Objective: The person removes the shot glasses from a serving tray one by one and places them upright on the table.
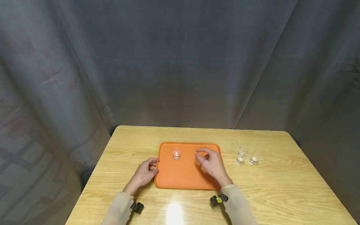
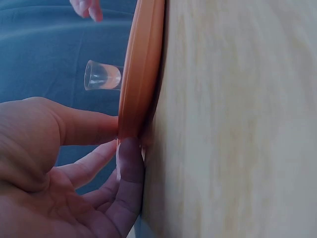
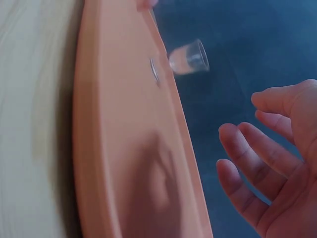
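Note:
An orange tray (image 1: pixel 185 178) lies on the wooden table, with one small clear shot glass (image 1: pixel 176 153) standing upright near its far left part. At the tray's left edge, my left hand (image 1: pixel 144 172) holds the rim; the left wrist view shows the thumb (image 2: pixel 94 128) on the top of the rim and a finger (image 2: pixel 131 161) against its outer side. My right hand (image 1: pixel 212 164) hovers over the tray's right part, thumb and fingers spread and curved with nothing between them. In the right wrist view its shadow falls on the tray.
To the right of the tray, more small clear glasses (image 1: pixel 253 158) stand close together on the table (image 1: pixel 281 181). A dark grey curtain (image 1: pixel 180 68) hangs behind the table and along its sides. Both wrists wear small black cameras.

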Action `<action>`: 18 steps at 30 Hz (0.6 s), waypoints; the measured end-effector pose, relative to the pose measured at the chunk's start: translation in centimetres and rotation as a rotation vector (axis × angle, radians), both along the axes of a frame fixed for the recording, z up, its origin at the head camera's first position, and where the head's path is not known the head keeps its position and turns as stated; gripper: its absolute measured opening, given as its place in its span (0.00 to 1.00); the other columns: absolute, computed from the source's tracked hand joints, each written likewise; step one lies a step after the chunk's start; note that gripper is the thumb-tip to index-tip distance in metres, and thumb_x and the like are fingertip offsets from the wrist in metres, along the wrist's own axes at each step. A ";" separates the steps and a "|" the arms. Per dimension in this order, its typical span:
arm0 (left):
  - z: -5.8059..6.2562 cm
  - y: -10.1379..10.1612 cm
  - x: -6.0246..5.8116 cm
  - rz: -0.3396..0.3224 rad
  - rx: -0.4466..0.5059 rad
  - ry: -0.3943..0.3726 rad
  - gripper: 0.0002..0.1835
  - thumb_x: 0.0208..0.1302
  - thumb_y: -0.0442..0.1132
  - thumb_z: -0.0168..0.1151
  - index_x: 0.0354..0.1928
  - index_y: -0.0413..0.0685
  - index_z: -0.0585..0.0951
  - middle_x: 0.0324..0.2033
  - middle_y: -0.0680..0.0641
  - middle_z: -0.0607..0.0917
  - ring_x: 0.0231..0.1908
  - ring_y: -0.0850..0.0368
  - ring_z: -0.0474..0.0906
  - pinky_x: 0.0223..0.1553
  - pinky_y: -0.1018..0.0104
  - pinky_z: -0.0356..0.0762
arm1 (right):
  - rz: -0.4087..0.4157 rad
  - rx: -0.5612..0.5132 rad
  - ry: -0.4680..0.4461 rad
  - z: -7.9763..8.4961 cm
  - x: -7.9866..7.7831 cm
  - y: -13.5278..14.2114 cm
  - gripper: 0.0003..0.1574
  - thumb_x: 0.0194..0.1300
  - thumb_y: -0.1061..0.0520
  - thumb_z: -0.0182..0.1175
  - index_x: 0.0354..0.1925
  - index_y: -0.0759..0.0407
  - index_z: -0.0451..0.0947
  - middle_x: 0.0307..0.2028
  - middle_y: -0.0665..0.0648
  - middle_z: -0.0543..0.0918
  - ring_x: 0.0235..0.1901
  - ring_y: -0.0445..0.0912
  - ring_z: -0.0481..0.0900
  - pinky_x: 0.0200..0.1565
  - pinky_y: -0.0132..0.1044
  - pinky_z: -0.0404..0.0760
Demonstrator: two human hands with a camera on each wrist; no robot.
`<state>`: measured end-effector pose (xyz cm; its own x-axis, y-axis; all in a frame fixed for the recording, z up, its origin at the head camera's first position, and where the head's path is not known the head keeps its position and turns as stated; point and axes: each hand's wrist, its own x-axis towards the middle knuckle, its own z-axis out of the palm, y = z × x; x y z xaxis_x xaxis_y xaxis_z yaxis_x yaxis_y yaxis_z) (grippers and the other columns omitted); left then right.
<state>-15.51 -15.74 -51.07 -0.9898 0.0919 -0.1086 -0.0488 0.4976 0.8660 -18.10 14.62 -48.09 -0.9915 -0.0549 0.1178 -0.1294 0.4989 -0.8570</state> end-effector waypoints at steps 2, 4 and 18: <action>0.0 0.0 0.0 0.001 -0.001 0.000 0.23 0.61 0.29 0.64 0.59 0.46 0.79 0.43 0.45 0.82 0.36 0.59 0.77 0.34 0.70 0.74 | 0.017 0.006 0.003 0.0 -0.2 -0.8 0.18 0.64 0.50 0.67 0.51 0.52 0.84 0.23 0.59 0.87 0.21 0.51 0.84 0.18 0.34 0.73; 0.1 0.0 0.0 0.002 -0.003 -0.003 0.23 0.61 0.29 0.64 0.59 0.46 0.79 0.43 0.45 0.82 0.36 0.59 0.77 0.35 0.70 0.74 | 0.033 0.013 0.006 0.1 -0.3 -1.6 0.18 0.64 0.49 0.66 0.52 0.52 0.84 0.23 0.58 0.87 0.20 0.50 0.83 0.18 0.34 0.73; 0.2 0.0 0.2 -0.015 0.001 -0.006 0.23 0.62 0.29 0.63 0.60 0.46 0.78 0.43 0.45 0.81 0.37 0.59 0.78 0.35 0.69 0.74 | 0.093 0.009 0.031 -0.2 -0.8 -5.8 0.18 0.64 0.52 0.67 0.53 0.48 0.83 0.24 0.59 0.87 0.19 0.47 0.83 0.18 0.33 0.74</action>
<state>-15.35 -15.76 -50.84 -0.9876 0.1074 -0.1147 -0.0466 0.4970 0.8665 -18.94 8.87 -48.33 -0.9780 -0.1474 0.1478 -0.2021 0.4913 -0.8472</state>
